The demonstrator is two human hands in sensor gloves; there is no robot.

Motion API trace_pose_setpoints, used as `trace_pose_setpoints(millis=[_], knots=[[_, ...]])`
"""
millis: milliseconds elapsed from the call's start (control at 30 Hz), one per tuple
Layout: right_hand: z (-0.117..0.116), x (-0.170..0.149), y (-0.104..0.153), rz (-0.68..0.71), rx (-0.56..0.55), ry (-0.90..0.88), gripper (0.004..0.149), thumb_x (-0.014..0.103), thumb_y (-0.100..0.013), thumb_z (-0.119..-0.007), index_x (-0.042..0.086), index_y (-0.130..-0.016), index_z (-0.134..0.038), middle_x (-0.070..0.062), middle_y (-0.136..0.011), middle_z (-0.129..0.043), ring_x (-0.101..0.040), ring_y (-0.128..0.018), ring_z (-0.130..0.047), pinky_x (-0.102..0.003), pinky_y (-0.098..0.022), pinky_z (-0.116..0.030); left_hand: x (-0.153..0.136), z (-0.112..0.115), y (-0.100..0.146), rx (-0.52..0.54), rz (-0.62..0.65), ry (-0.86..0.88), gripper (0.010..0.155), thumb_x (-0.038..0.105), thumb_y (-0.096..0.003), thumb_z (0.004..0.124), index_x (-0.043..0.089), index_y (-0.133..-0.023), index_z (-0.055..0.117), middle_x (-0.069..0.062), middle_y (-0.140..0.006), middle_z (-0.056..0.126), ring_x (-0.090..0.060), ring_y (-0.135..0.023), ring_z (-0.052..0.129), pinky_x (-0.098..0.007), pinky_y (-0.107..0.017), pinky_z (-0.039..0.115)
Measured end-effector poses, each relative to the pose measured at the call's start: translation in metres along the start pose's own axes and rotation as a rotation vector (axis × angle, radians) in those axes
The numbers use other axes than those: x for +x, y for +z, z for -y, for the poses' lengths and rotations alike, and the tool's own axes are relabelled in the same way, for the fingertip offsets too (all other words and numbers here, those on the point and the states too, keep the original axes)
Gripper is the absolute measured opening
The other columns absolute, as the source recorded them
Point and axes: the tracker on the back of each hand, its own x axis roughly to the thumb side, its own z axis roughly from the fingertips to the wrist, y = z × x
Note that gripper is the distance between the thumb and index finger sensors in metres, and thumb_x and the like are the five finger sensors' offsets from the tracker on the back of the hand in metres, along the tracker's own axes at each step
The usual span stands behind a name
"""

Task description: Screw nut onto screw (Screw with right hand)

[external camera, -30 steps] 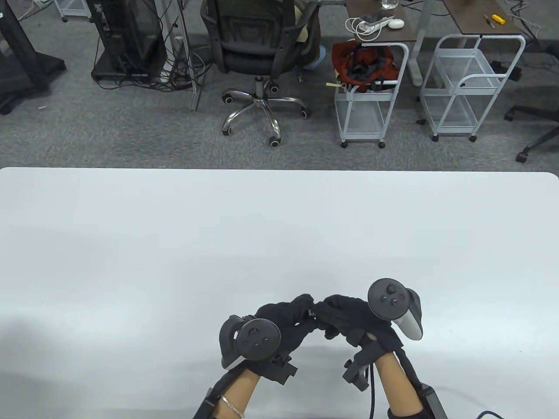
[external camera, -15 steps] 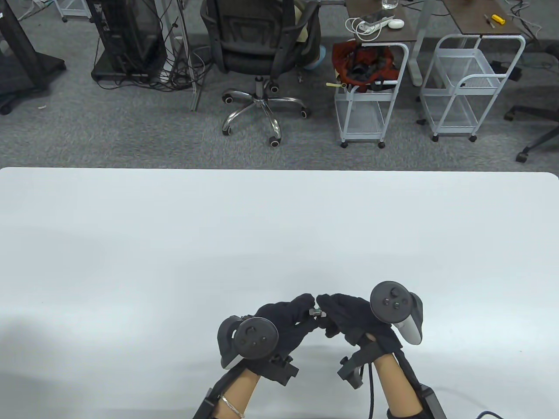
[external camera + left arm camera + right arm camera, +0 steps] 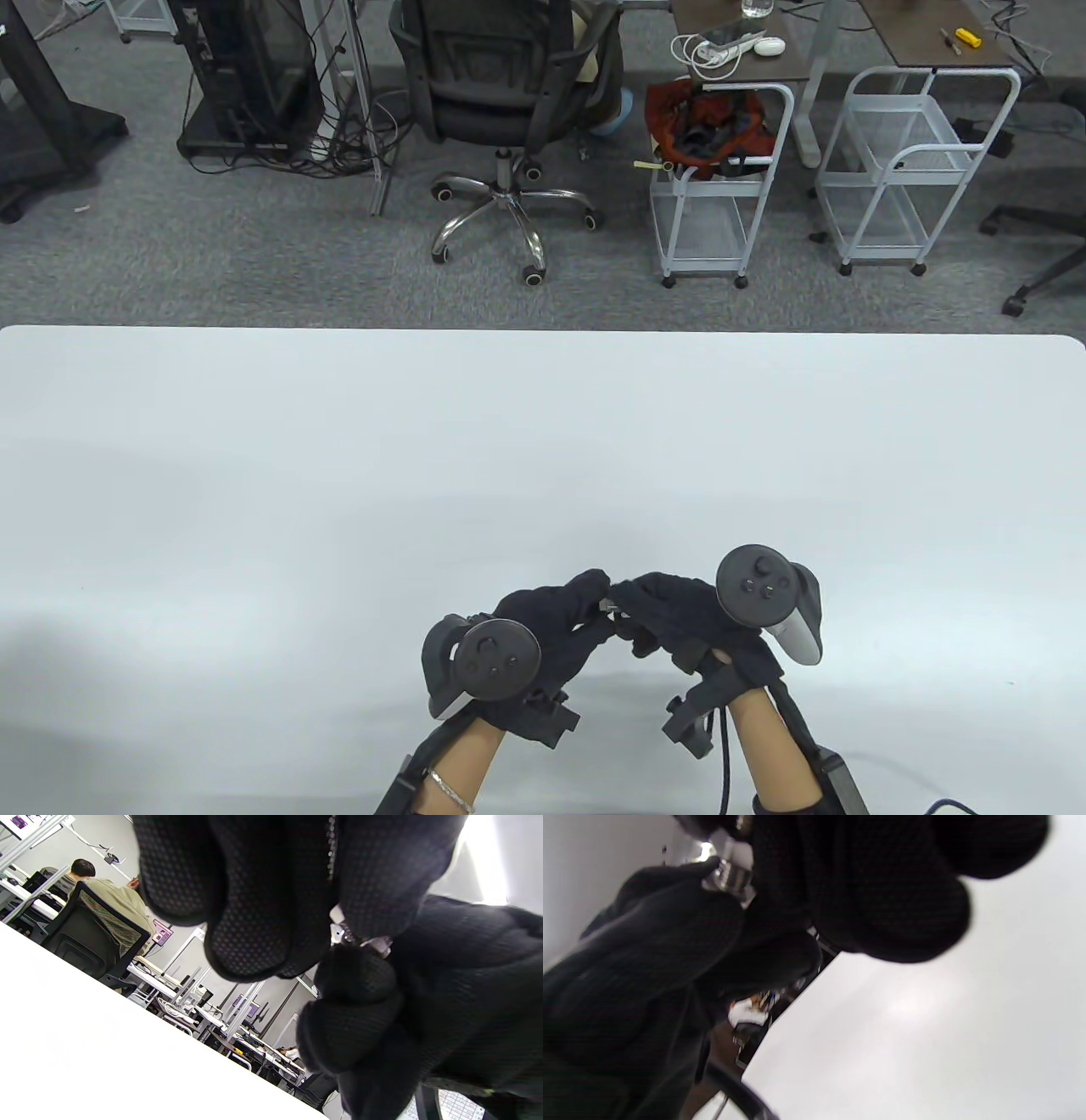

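My two gloved hands meet fingertip to fingertip low over the near middle of the white table (image 3: 543,441). A small metal screw (image 3: 607,604) with a nut on it sits between them, mostly hidden by the fingers. My left hand (image 3: 594,594) pinches the screw; its threaded shaft (image 3: 347,937) shows under my left fingers (image 3: 254,921). My right hand (image 3: 628,604) pinches the nut (image 3: 379,944). In the right wrist view the shiny metal piece (image 3: 729,878) sits between my right fingers (image 3: 882,899) and the left hand's fingers below it.
The white table spreads out far, left and right of the hands. Beyond its far edge are an office chair (image 3: 501,93), two white wire carts (image 3: 721,178) and a grey carpet floor. A black cable (image 3: 721,764) runs along my right forearm.
Half a second ago the right fingers had drawn slightly away and the metal part showed between the hands. The right fingertips have now closed back over it. The left hand has stayed put.
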Motion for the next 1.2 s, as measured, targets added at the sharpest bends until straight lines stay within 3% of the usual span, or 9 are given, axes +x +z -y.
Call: trace_pose_setpoints(millis=[100,200,333,533,667,833,967,1133,1200], knots=[[0.0009,0.0013,0.0006,-0.001,0.042,0.01,0.049,0.04,-0.061,-0.062,-0.001,-0.066,-0.088,-0.024,-0.057,-0.099,-0.03,-0.035,-0.104,-0.051,-0.034,-0.079,-0.0001,-0.0005,0.0001,0.006,-0.002,-0.003,0.047,0.043,-0.0413,0.087,0.019,-0.082,0.088,0.006,-0.065,0.11,-0.008,-0.05,0.111,-0.031,-0.048,0.09],[0.0009,0.0031,-0.0003,-0.017,0.159,0.011,0.054,0.044,-0.058,-0.072,-0.005,-0.078,-0.08,-0.029,-0.07,-0.092,-0.035,-0.047,-0.1,-0.054,-0.041,-0.075,-0.0006,-0.0013,0.0001,0.015,-0.001,-0.032,0.047,0.043,-0.0416,0.087,0.019,-0.082,0.088,0.006,-0.065,0.11,-0.008,-0.05,0.111,-0.031,-0.048,0.09],[0.0003,0.0015,-0.0011,-0.005,0.013,0.022,0.048,0.038,-0.061,-0.063,-0.001,-0.061,-0.091,-0.023,-0.051,-0.101,-0.028,-0.029,-0.104,-0.05,-0.031,-0.08,-0.0021,0.0004,-0.0008,-0.001,-0.004,-0.005,0.047,0.043,-0.0416,0.087,0.019,-0.082,0.088,0.006,-0.065,0.11,-0.008,-0.051,0.111,-0.031,-0.049,0.09],[-0.0008,0.0016,-0.002,-0.014,0.151,0.021,0.052,0.044,-0.059,-0.07,-0.004,-0.077,-0.081,-0.028,-0.069,-0.092,-0.034,-0.046,-0.101,-0.053,-0.041,-0.076,-0.0035,-0.0016,-0.0011,0.012,-0.01,-0.021,0.046,0.042,-0.0416,0.087,0.02,-0.082,0.089,0.006,-0.065,0.11,-0.008,-0.051,0.111,-0.031,-0.049,0.09],[-0.0008,-0.0003,-0.0011,-0.002,-0.008,0.011,0.048,0.038,-0.061,-0.062,0.0,-0.06,-0.091,-0.022,-0.051,-0.101,-0.028,-0.028,-0.104,-0.049,-0.031,-0.08,-0.003,0.0002,-0.0013,0.001,-0.013,0.017,0.047,0.042,-0.0413,0.087,0.019,-0.082,0.089,0.007,-0.065,0.11,-0.008,-0.051,0.111,-0.031,-0.049,0.09],[-0.0006,0.0016,-0.0016,-0.022,0.163,0.018,0.054,0.044,-0.058,-0.072,-0.005,-0.079,-0.079,-0.029,-0.071,-0.091,-0.035,-0.048,-0.1,-0.054,-0.041,-0.075,-0.0031,-0.001,-0.0014,0.013,-0.011,-0.015,0.046,0.043,-0.0414,0.087,0.02,-0.082,0.089,0.007,-0.065,0.11,-0.008,-0.051,0.111,-0.031,-0.049,0.09],[-0.0005,0.0026,-0.0008,-0.003,0.005,0.026,0.049,0.038,-0.061,-0.063,-0.002,-0.062,-0.091,-0.023,-0.052,-0.1,-0.029,-0.03,-0.104,-0.05,-0.031,-0.079,-0.0035,-0.0005,-0.0018,0.008,-0.011,0.012,0.046,0.043,-0.0417,0.087,0.02,-0.082,0.089,0.007,-0.066,0.11,-0.008,-0.051,0.111,-0.031,-0.049,0.09],[0.0004,0.0025,-0.0004,-0.016,0.111,0.018,0.055,0.045,-0.058,-0.071,-0.005,-0.078,-0.081,-0.03,-0.069,-0.093,-0.035,-0.046,-0.101,-0.054,-0.04,-0.076,-0.0031,-0.0009,-0.0018,0.017,-0.012,-0.012,0.046,0.042,-0.042,0.087,0.021,-0.083,0.088,0.007,-0.066,0.11,-0.008,-0.052,0.111,-0.031,-0.049,0.09],[0.0,0.0024,-0.0008,-0.014,0.133,0.04,0.05,0.043,-0.059,-0.071,-0.003,-0.077,-0.081,-0.027,-0.069,-0.093,-0.033,-0.046,-0.101,-0.052,-0.04,-0.076,-0.0031,-0.001,-0.0019,0.016,-0.012,-0.011,0.046,0.042,-0.0422,0.086,0.021,-0.083,0.088,0.007,-0.067,0.109,-0.009,-0.052,0.111,-0.031,-0.049,0.09]])
